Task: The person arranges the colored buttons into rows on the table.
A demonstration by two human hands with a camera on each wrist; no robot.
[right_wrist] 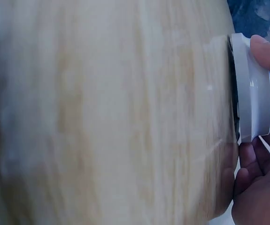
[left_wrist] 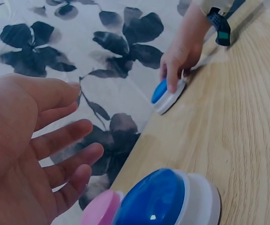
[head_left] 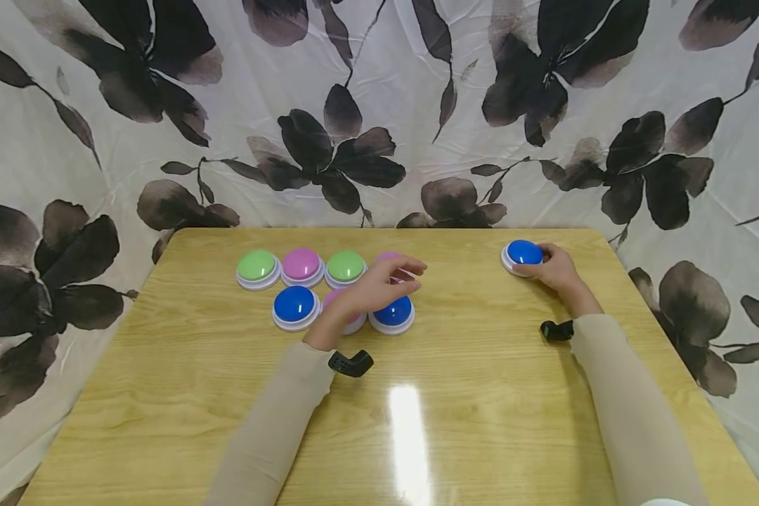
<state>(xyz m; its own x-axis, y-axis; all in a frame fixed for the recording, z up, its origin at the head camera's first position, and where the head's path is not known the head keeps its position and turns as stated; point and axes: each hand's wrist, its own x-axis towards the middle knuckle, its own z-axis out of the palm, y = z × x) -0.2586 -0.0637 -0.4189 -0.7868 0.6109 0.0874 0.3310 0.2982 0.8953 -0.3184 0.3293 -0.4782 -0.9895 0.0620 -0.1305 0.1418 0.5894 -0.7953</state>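
At the right of the table in the head view, my right hand (head_left: 558, 270) grips a blue push button (head_left: 523, 251) by its white base, thumb on the near side. In the right wrist view the thumb (right_wrist: 268, 56) presses that white base (right_wrist: 252, 93), fingers under its other side. My left hand (head_left: 370, 287) hovers over a group of push buttons with fingers spread, holding nothing. Beneath and beside it are a blue button (head_left: 393, 311) and a pink button (head_left: 355, 322), partly hidden by the hand. Another pink button (head_left: 387, 256) shows just behind its fingers.
Left of the left hand stand two green buttons (head_left: 256, 266), a pink button (head_left: 301, 263) and a blue button (head_left: 294, 304), packed close together. The wooden table (head_left: 481, 407) ends at a flowered cloth (head_left: 443, 105) behind. Both wrists wear a black strap (head_left: 351, 363).
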